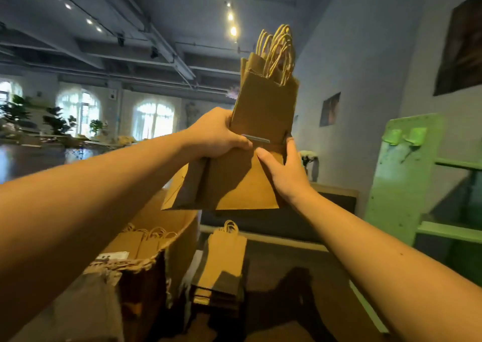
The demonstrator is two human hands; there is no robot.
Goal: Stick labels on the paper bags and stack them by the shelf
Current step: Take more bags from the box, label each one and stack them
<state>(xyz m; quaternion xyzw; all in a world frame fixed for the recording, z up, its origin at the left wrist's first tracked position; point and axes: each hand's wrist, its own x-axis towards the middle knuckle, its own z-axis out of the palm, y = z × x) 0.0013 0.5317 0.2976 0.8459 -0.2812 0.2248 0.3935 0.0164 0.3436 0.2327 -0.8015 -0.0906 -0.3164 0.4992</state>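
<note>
I hold a bundle of flat brown paper bags upright in front of me, their twisted handles pointing up. My left hand grips the bundle's left edge near the fold. My right hand holds the lower right side, thumb across the front and fingers behind. A small pale strip sits on the front bag between my hands. Below, a stack of flat paper bags lies on the dark floor.
An open cardboard box with more handled bags stands at lower left. A green metal shelf rises on the right. A low dark bench with a pale edge runs along the wall behind.
</note>
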